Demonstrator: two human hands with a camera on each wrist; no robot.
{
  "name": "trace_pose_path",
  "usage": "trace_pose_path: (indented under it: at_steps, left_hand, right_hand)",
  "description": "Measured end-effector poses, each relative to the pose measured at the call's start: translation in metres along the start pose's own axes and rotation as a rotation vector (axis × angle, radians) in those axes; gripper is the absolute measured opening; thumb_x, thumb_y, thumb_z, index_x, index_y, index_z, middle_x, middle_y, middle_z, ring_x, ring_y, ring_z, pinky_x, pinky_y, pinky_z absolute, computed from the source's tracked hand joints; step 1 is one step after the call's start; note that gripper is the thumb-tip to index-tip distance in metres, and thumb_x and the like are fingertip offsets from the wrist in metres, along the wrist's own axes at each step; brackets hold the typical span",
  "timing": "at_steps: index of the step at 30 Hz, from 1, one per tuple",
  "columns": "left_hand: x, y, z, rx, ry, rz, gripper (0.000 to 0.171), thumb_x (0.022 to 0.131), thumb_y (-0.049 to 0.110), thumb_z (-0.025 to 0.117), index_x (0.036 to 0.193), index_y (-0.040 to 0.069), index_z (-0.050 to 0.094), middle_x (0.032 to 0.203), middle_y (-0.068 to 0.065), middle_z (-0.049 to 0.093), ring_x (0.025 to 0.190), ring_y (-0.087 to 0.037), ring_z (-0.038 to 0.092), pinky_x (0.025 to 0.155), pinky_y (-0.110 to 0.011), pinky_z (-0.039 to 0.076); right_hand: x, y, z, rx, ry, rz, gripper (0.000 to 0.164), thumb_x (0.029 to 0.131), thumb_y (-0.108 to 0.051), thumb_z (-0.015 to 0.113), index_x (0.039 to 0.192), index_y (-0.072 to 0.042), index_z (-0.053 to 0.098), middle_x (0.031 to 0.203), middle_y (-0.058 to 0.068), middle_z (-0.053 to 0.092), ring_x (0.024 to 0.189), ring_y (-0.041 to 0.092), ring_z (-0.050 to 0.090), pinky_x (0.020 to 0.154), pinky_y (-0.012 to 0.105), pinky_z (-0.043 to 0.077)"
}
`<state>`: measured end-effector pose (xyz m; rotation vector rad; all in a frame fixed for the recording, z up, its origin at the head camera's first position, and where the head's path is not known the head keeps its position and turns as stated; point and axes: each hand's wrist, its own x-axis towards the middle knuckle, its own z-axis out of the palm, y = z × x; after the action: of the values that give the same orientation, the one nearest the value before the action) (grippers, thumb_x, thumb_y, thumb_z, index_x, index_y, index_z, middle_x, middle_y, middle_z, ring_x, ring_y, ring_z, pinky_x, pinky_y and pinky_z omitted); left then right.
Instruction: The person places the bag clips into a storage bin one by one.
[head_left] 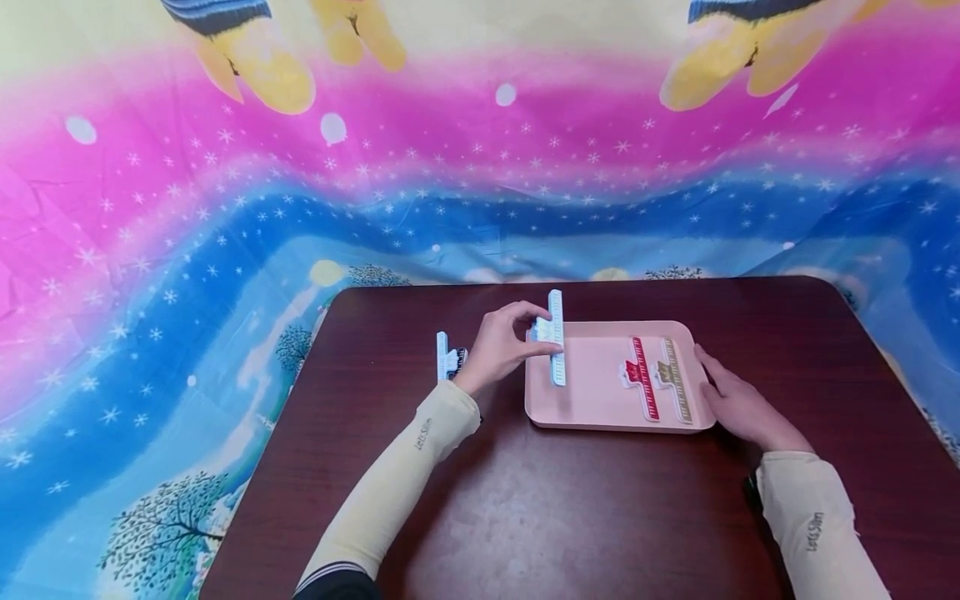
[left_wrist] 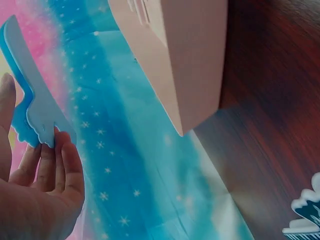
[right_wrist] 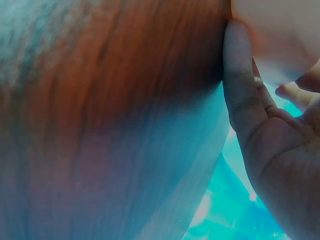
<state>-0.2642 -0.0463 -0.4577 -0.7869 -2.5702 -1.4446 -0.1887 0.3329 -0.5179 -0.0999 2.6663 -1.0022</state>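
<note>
My left hand (head_left: 504, 342) pinches a long light-blue clip (head_left: 556, 337) between thumb and fingers, holding it upright over the left part of a pink tray (head_left: 592, 421). In the left wrist view the blue clip (left_wrist: 42, 105) shows two layers and a wavy-edged tab at the fingertips. A red clip (head_left: 643, 379) and a gold clip (head_left: 677, 379) lie side by side in the tray's right part, tabs to the left. My right hand (head_left: 742, 406) rests with extended fingers along the tray's right side; the right wrist view shows a finger (right_wrist: 239, 65) against its wall.
Left of the tray, partly behind my left hand, another pale blue clip (head_left: 442, 354) lies by a black-and-white clip (head_left: 460, 360) on the dark wooden table (head_left: 570, 508). A colourful patterned cloth (head_left: 450, 167) hangs behind the table.
</note>
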Motion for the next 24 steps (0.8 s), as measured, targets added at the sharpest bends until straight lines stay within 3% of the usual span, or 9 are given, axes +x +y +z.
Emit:
trace_pose_path:
  at_steps: [3, 8, 16, 24]
  left_hand:
    - [0.003, 0.002, 0.003, 0.032, 0.003, 0.012, 0.047, 0.075, 0.033, 0.094, 0.116, 0.018, 0.075, 0.102, 0.004, 0.070, 0.081, -0.026, 0.059, 0.070, -0.025, 0.046]
    - [0.011, 0.006, 0.009, 0.069, -0.013, 0.014, 0.048, 0.073, 0.034, 0.096, 0.113, 0.019, 0.076, 0.109, 0.005, 0.075, 0.092, -0.017, 0.062, 0.082, -0.028, 0.052]
    - [0.024, 0.015, 0.025, 0.009, -0.074, 0.011, 0.048, 0.068, 0.030, 0.099, 0.106, 0.017, 0.073, 0.098, 0.005, 0.075, 0.085, -0.009, 0.067, 0.082, -0.035, 0.060]
    - [0.036, 0.019, 0.041, 0.050, -0.124, 0.026, 0.047, 0.067, 0.034, 0.099, 0.103, 0.018, 0.073, 0.086, 0.010, 0.068, 0.082, -0.009, 0.063, 0.076, -0.020, 0.052]
  right_hand:
    - [0.000, 0.001, 0.000, -0.005, 0.000, -0.004, 0.067, 0.113, -0.023, 0.034, 0.165, -0.007, -0.004, 0.166, 0.037, 0.005, 0.151, 0.060, 0.011, 0.116, 0.075, 0.018]
    - [0.000, 0.001, 0.000, -0.002, 0.000, -0.007, 0.067, 0.113, -0.023, 0.034, 0.165, -0.006, -0.004, 0.166, 0.037, 0.005, 0.151, 0.060, 0.011, 0.116, 0.076, 0.018]
    - [-0.002, -0.001, -0.001, 0.001, 0.000, -0.014, 0.067, 0.113, -0.022, 0.035, 0.165, -0.006, -0.004, 0.166, 0.037, 0.006, 0.150, 0.061, 0.012, 0.116, 0.076, 0.018]
    - [-0.002, -0.001, -0.001, -0.022, 0.002, -0.003, 0.068, 0.113, -0.026, 0.035, 0.165, -0.007, -0.004, 0.166, 0.037, 0.007, 0.150, 0.061, 0.013, 0.115, 0.075, 0.020]
